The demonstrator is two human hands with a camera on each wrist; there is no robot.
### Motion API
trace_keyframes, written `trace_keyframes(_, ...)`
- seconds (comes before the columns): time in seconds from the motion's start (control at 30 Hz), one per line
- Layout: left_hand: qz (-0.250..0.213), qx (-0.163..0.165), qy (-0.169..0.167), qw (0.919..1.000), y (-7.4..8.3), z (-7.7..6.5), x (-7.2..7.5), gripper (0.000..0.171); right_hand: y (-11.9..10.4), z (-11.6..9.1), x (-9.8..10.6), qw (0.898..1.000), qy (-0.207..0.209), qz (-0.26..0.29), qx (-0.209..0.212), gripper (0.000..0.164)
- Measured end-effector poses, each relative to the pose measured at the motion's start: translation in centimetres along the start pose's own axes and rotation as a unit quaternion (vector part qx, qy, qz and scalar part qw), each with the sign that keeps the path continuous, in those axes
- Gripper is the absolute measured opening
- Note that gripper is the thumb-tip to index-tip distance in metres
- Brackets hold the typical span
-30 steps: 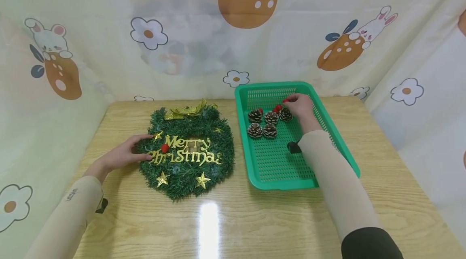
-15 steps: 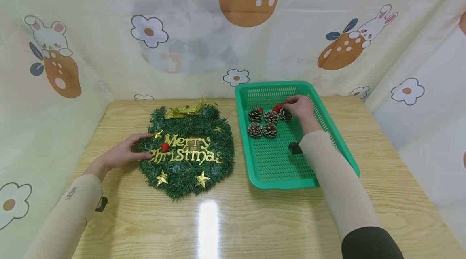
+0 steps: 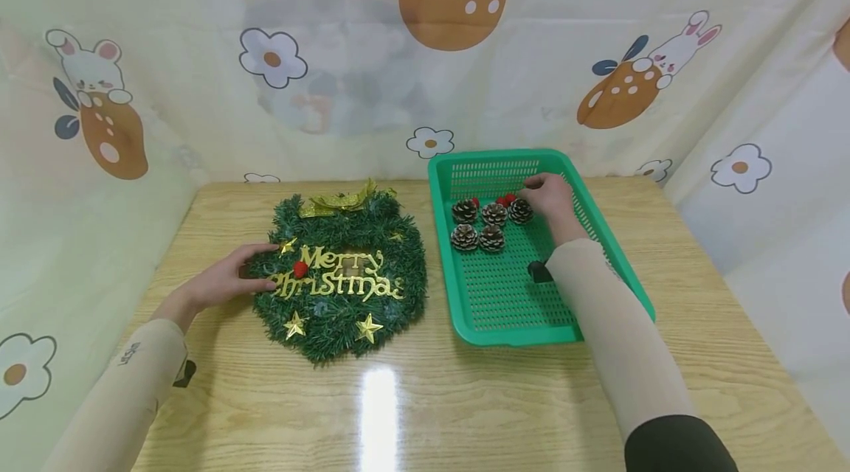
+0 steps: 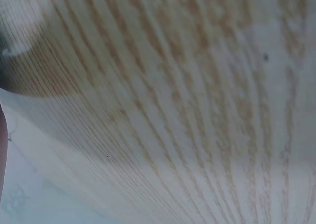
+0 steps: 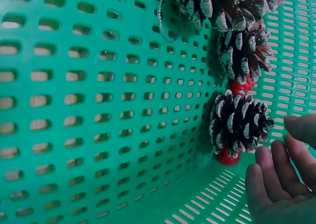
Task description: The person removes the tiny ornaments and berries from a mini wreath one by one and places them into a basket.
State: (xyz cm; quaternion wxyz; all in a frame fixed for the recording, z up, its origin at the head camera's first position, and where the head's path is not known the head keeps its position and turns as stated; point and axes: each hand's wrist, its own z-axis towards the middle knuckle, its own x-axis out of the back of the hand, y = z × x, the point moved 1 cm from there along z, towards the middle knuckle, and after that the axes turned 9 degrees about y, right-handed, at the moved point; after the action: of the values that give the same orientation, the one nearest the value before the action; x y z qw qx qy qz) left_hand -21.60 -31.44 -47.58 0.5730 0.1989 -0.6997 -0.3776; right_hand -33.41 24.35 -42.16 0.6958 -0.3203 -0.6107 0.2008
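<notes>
A green tinsel wreath [image 3: 332,332] lies on the table, with gold "Merry Christmas" lettering [image 3: 355,285], gold stars [image 3: 368,327] and a red ball [image 3: 301,269] on its left part. My left hand [image 3: 219,279] rests at the wreath's left edge, thumb and forefinger spread apart. Inside the green basket [image 3: 518,302], my right hand [image 3: 553,200] hovers at the back right, beside a frosted pinecone [image 5: 239,123]. The right wrist view shows its fingers loosely bent, thumb apart, with nothing between them. A red ball [image 5: 228,156] sits by that pinecone, near the fingertips.
Several pinecones [image 3: 465,237] sit in the basket's back left, with small red balls [image 3: 510,199] behind them. A gold glitter bow [image 3: 341,203] tops the wreath. A printed curtain [image 3: 358,88] hangs behind the wooden table [image 3: 465,413].
The right hand held a red ball between its fingertips earlier; now that ball is out of its fingers. The left hand and wreath have stayed in place.
</notes>
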Motion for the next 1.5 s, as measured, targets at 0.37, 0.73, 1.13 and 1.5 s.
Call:
trace_keyframes(0.37, -0.002, 0.01, -0.002, 0.9999, 0.0, 0.0, -0.1, 0.077, -1.7, 0.1, 0.1, 0.998, 0.047, 0.025, 0.013, 0.044)
trace_keyframes(0.73, 0.003, 0.026, 0.002, 0.9997, -0.1, -0.1, -0.2, 0.078, -5.7, -0.4, 0.0, 0.996, 0.046, 0.063, 0.042, 0.047)
trace_keyframes(1.13, -0.005, 0.012, 0.0, 0.9999, 0.0, 0.0, 0.0, 0.077, -12.3, -2.4, -1.1, 0.988, 0.052, 0.123, 0.082, 0.047)
trace_keyframes(1.5, -0.001, 0.005, 0.002, 1.0, 0.0, 0.1, -0.1, 0.077, -17.3, -5.9, -3.6, 0.976, 0.016, 0.178, 0.126, 0.047)
